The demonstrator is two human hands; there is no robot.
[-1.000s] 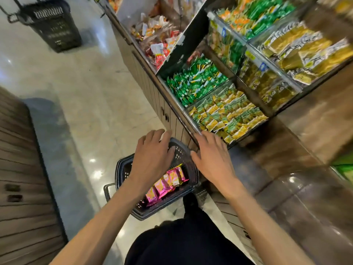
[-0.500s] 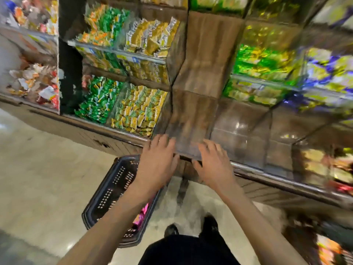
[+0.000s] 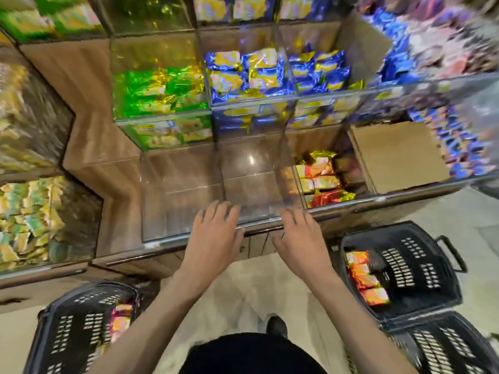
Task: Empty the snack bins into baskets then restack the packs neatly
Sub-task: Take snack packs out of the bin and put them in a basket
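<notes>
at clear bin (image 3: pixel 251 190) edge: left hand (image 3: pixel 214 238), right hand (image 3: pixel 301 240), both spread, empty. risk: hasty grabs may drop red packs (image 3: pixel 321 182) beside basket (image 3: pixel 421 292).

Both bare forearms reach forward, side by side, palms down; left hand (image 3: pixel 214 238) flat, fingers straight and slightly spread; right hand (image 3: pixel 299 238) likewise, fingers extended, spread; hands near each other, not touching; motion blur, so fingertip contact unclear; neither hand holds anything
</notes>
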